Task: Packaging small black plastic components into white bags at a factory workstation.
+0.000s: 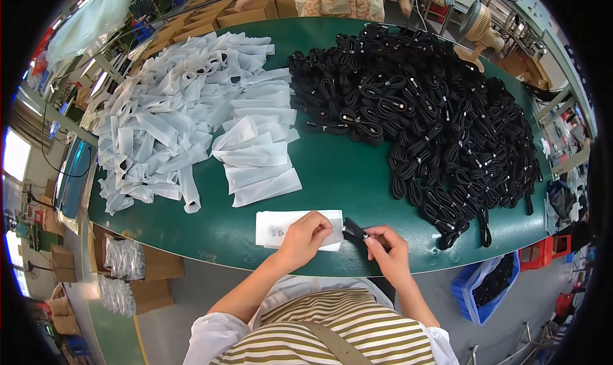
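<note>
Close to the table's near edge, my left hand (305, 238) pinches the right end of the top bag in a stack of flat translucent plastic bags (269, 228). My right hand (387, 247) is closed on a coiled black cable (355, 230), whose far end sits right at the mouth of that bag. Whether the cable tip is inside the bag I cannot tell. Beyond my left hand lie several frosted bags in a row (265, 181). To the right spreads a large heap of coiled black cables (440, 129), each bundled with a tie.
A big pile of filled frosted bags (153, 122) covers the left of the green table (345, 180). A beige fan (480, 30) stands at the far right edge. On the floor are a blue crate (469, 301) and cardboard boxes (153, 288). Another person (341, 0) stands across the table.
</note>
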A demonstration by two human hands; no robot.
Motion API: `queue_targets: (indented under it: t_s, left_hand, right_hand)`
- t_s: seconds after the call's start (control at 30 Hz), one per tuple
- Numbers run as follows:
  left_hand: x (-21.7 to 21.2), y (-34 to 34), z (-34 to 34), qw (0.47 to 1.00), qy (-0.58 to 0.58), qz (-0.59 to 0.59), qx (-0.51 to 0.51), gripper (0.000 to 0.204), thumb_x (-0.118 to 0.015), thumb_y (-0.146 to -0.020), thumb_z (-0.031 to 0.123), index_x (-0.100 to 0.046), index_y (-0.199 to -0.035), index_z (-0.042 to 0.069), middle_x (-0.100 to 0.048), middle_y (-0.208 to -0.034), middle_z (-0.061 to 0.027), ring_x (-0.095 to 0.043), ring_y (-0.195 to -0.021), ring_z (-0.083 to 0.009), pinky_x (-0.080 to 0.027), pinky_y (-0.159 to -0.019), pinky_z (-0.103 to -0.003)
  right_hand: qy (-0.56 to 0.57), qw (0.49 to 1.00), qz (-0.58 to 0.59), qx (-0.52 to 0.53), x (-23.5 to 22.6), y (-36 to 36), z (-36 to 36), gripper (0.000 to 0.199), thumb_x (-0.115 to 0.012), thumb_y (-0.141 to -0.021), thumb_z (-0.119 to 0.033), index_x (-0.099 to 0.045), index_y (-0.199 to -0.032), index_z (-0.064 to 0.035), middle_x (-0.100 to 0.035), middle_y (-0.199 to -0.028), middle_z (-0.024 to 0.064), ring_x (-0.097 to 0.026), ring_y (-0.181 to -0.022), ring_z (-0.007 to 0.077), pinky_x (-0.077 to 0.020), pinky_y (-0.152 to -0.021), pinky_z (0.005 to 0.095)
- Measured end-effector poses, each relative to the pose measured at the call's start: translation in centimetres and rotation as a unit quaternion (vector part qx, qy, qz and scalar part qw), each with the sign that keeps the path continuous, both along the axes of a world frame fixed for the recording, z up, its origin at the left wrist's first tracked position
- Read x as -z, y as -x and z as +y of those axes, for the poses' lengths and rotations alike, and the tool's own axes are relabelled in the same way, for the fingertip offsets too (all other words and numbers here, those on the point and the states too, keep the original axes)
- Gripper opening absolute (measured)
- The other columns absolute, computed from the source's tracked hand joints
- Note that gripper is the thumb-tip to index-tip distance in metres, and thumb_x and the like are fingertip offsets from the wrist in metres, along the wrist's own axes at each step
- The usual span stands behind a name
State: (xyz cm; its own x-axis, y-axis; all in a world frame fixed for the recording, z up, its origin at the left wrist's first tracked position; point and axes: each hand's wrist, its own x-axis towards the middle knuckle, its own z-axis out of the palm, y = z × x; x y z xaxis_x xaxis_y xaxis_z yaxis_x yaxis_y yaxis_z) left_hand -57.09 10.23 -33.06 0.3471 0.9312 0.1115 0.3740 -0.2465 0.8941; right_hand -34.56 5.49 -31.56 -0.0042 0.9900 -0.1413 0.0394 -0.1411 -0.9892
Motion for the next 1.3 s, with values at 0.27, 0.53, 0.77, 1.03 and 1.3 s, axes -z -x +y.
queue_targets:
  t_s: [0.27, 0.53, 0.77, 1.03, 1.3]
  left_hand:
    - [-0.3, 0.5, -0.3, 0.992, -0.080, -0.071, 0.060, 0.013, -0.069, -0.081, -0.003, -0.059, -0.087, 0.004, -0.060, -0.094, -0.0081, -0.057, -0.082, -0.0228, -0.047, -0.071, -0.032]
    - [-2.6, 0.1, -0.5, 0.961, -0.245, 0.002, 0.129, 0.021, -0.072, -0.072, -0.002, -0.058, -0.087, 0.005, -0.058, -0.102, -0.0086, -0.052, -0.096, -0.0311, -0.046, -0.081, -0.039]
    - [-4.8, 0.4, -0.4, 0.968, -0.250, -0.005, 0.020, 0.016, -0.071, -0.078, 0.000, -0.057, -0.084, 0.006, -0.061, -0.107, -0.0093, -0.054, -0.099, -0.0262, -0.047, -0.083, -0.041]
    - [-8.0, 5.4, 2.0, 0.852, 0.027, -0.515, -0.088, 0.007, -0.057, -0.096, 0.005, -0.051, -0.096, 0.006, -0.059, -0.103, -0.0091, -0.059, -0.090, -0.0194, -0.051, -0.077, -0.035]
    - [-3.2, 8.3, 9.7, 0.925, -0.289, 0.097, -0.227, 0.012, -0.059, -0.095, 0.006, -0.051, -0.102, 0.000, -0.060, -0.095, -0.0146, -0.062, -0.084, -0.0240, -0.052, -0.079, -0.036]
  right_hand:
    - [-0.116, 0.970, -0.183, -0.113, -0.2, -0.3, 0.7, 0.015, -0.066, -0.092, -0.009, -0.065, -0.102, 0.0017, -0.065, -0.079, 0.0078, -0.055, -0.059, 0.0106, -0.0436, -0.055, 0.0220]
    - [0.288, 0.890, 0.340, -0.096, 1.6, 0.1, 0.2, 0.019, -0.066, -0.088, -0.004, -0.061, -0.105, 0.0016, -0.061, -0.082, 0.0115, -0.054, -0.065, 0.0134, -0.0442, -0.059, 0.0240]
    - [-0.313, 0.935, -0.164, -0.027, -3.6, 4.8, 0.5, 0.035, -0.067, -0.085, 0.001, -0.059, -0.119, -0.0021, -0.056, -0.111, 0.0131, -0.056, -0.079, 0.0163, -0.0461, -0.066, 0.0267]
    - [-0.201, 0.959, 0.046, -0.195, -5.3, 3.1, -0.9, 0.028, -0.063, -0.092, -0.017, -0.065, -0.111, 0.0043, -0.059, -0.115, 0.0173, -0.058, -0.090, 0.0226, -0.0496, -0.079, 0.0343]
    - [-0.320, 0.670, 0.238, -0.626, -18.1, 4.7, -5.7, 0.088, -0.062, -0.090, -0.056, -0.039, -0.143, 0.0100, -0.040, -0.147, 0.0292, -0.046, -0.131, 0.0451, -0.0398, -0.106, 0.0486]
